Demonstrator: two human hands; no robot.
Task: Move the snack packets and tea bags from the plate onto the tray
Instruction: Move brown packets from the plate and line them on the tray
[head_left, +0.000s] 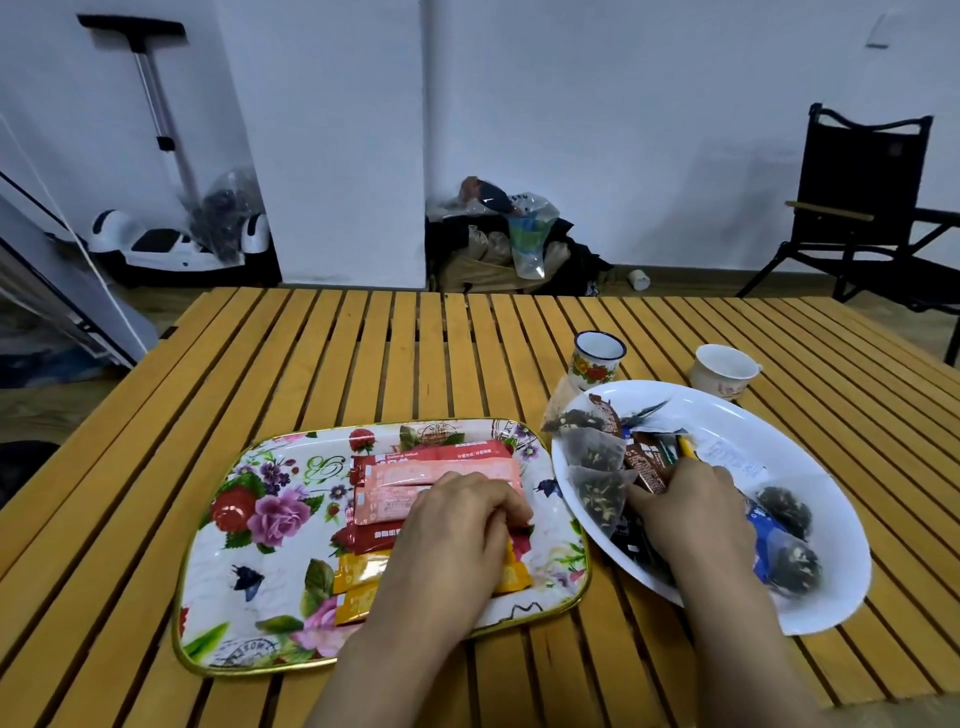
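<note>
Slatted yellow wood makes up the tabletop (363, 353), with a white wall behind it, a folding chair at the far right and a white self-balancing scooter at the far left. Near the front edge lies a floral tray (249, 519) with a gold rim, and just to its right, rims nearly touching, sits a white plate (779, 447). The left hand (457, 530) rests palm down on the stick packets (441, 470) laid side by side in the tray, fingers curled loosely over them; whether that grip pinches any one packet cannot be told. At least six packets show there: one red at the top, two pink, one dark red, and two orange nearest the wrist. The right hand (696, 514) is down in the plate, its grip closing on a brown snack packet (647, 467) between thumb and fingers. Around it the plate holds pyramid tea bags (597, 488): three on its left side, one of them overhanging the rim, and two on the right. A blue packet (763, 551) lies partly under the wrist. Beyond the plate stand two cups: a flowered enamel cup (597, 361) and a plain white cup (724, 370).
</note>
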